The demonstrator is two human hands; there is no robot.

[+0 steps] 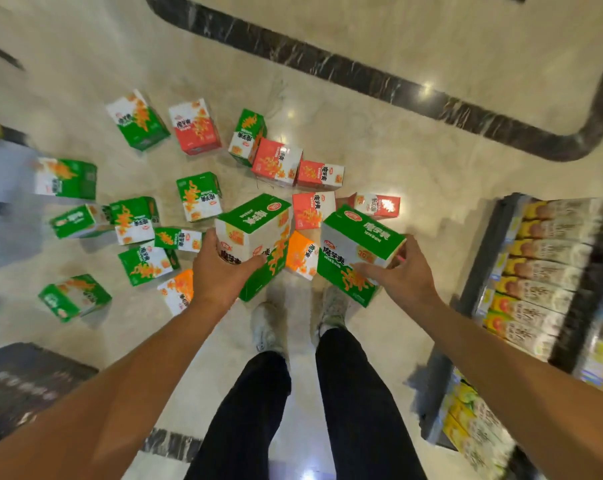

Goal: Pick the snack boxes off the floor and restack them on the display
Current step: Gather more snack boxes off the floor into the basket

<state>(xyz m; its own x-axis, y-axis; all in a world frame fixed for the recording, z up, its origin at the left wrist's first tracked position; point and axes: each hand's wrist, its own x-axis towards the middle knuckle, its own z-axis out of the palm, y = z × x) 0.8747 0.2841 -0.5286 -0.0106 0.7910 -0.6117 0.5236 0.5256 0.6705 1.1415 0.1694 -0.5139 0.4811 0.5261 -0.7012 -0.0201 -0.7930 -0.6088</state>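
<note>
Two green-and-white cardboard snack boxes, one gripped in the left hand (220,268) and one (357,252) in the right hand (402,271), hands apart, lifted clear above boxes scattered on the cream marble floor (379,133), presumably for carrying to the display.

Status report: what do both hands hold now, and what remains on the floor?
Left hand grips one green cardboard snack box. Right hand grips another green box. Many green, red and orange boxes lie on floor; none blocking feet.
</note>
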